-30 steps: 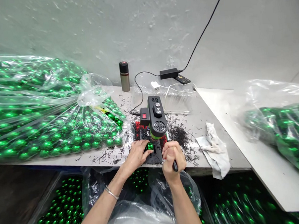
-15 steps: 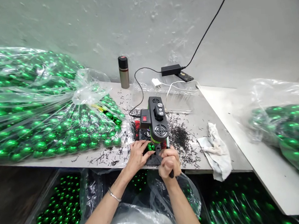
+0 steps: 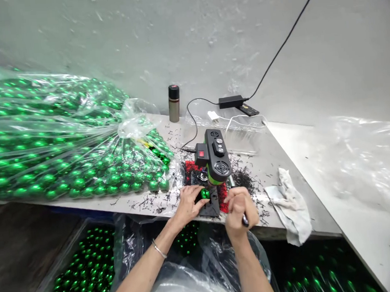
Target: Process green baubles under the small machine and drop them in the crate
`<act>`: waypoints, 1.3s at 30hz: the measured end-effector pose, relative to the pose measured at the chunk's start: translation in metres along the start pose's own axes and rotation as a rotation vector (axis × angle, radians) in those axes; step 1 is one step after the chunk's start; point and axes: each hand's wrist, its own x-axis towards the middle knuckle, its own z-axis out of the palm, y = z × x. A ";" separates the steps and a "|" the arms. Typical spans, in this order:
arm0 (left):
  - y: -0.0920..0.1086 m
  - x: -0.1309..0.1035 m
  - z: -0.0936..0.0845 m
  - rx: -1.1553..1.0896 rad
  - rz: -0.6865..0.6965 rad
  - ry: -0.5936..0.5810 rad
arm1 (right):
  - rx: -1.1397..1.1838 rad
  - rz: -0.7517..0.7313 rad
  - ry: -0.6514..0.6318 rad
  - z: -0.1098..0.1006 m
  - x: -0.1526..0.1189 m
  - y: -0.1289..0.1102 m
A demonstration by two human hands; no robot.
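Observation:
My left hand [image 3: 190, 204] pinches a shiny green ball [image 3: 204, 193] between thumb and fingers. That ball sits at the black base plate [image 3: 213, 203] of a small bench press. Above and just right of it is the press's black head [image 3: 217, 155], which has round vents, buttons and a red switch on its side box. My right hand [image 3: 241, 209] is wrapped around the black-gripped lever [image 3: 244, 220], to the right of the base. Red matting [image 3: 223, 197] shows beside the plate. Whatever is directly under the press head is partly hidden.
A knotted clear bag of green balls [image 3: 83, 167] fills the table's left. Black string-like bits [image 3: 244, 180] lie scattered around the press. A white cloth [image 3: 291, 206] hangs over the front edge. Behind are a flask [image 3: 174, 104], a power adapter [image 3: 231, 101] and cables.
My right hand and the lever have swung to the right, away from the press. The left hand still holds the ball at the base. The whole view has shifted slightly.

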 end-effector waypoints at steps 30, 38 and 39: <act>-0.009 0.032 -0.084 -1.179 -0.719 0.022 | 0.006 -0.016 -0.004 0.002 -0.003 -0.003; 0.000 0.023 -0.037 -1.109 -0.799 0.155 | -0.008 -0.026 -0.017 0.001 -0.001 -0.004; 0.001 0.024 -0.032 -1.039 -0.759 0.173 | -0.008 -0.027 -0.014 0.001 -0.001 -0.004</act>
